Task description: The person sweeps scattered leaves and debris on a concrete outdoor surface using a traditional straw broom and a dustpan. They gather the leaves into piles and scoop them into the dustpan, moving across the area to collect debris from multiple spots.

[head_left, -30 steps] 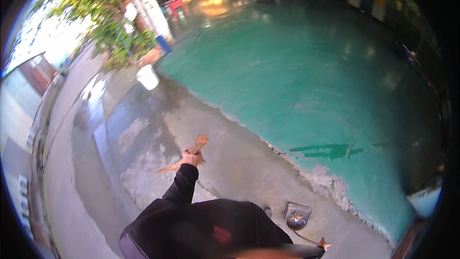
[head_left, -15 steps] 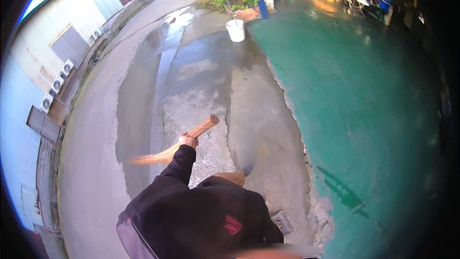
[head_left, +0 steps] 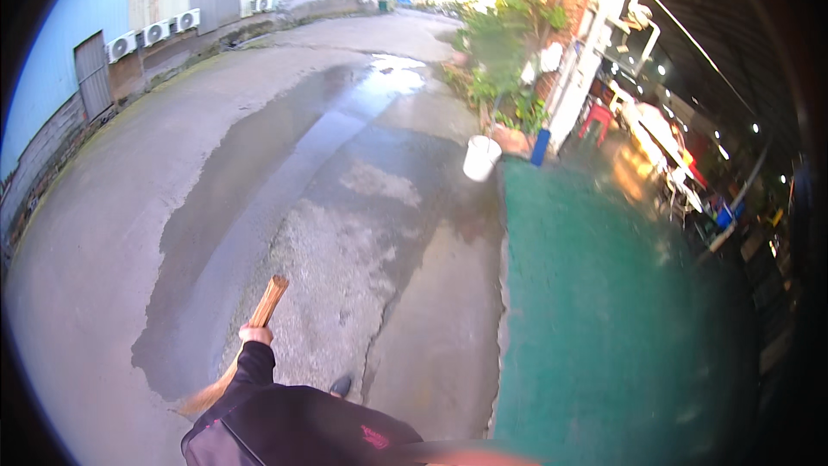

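Observation:
My left hand point(head_left: 256, 334), at the end of a dark sleeve, is wrapped round the bound handle of a straw broom point(head_left: 271, 298). The handle's thick end points up and away from me. Its loose bristles point(head_left: 210, 394) fan out toward the lower left, close to the wet concrete point(head_left: 185, 328), and look smeared; whether they touch it I cannot tell. My right hand is out of sight. One dark shoe point(head_left: 341, 385) shows beyond my jacket point(head_left: 302, 423).
Ahead stands a white bucket point(head_left: 481, 159) beside green plants point(head_left: 509, 69) and a blue upright object point(head_left: 541, 147). Green-painted floor point(head_left: 595, 293) stretches along the right, with a red stool point(head_left: 596, 120) farther off. A metal-sided building with air-conditioner units point(head_left: 156, 32) lines the left.
The view has tilted up and swung round. The broom, still in my left hand, has turned more upright and sits lower left in view. A grey flat object by my right side has left view.

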### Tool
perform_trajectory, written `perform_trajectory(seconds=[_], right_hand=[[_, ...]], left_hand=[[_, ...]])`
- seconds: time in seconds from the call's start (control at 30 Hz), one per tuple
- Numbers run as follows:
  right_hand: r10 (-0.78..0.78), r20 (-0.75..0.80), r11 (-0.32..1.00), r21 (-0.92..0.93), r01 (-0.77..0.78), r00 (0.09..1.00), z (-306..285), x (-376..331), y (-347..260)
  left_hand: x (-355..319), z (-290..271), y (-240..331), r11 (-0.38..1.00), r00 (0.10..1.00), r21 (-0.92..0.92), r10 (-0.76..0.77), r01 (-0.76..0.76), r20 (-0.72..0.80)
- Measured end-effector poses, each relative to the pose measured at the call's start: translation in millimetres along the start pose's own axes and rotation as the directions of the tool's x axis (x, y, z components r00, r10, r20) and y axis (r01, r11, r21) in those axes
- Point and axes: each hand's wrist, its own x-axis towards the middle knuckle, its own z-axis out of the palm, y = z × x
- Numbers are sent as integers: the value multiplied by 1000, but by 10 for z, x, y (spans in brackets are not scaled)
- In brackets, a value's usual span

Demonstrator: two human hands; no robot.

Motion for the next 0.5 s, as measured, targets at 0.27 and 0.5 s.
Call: perform_trajectory(seconds=[0.27,0.5], right_hand=[[30,102,998,-57,-24,994,2692,-404,-562],[132,50,991,-5,-132,990,4320,-534,-550]], left_hand=[[816,1158,450,860,983,-509,-64,-32,-169],[1450,2412,823,878,987,-479,-70,-9,-146]])
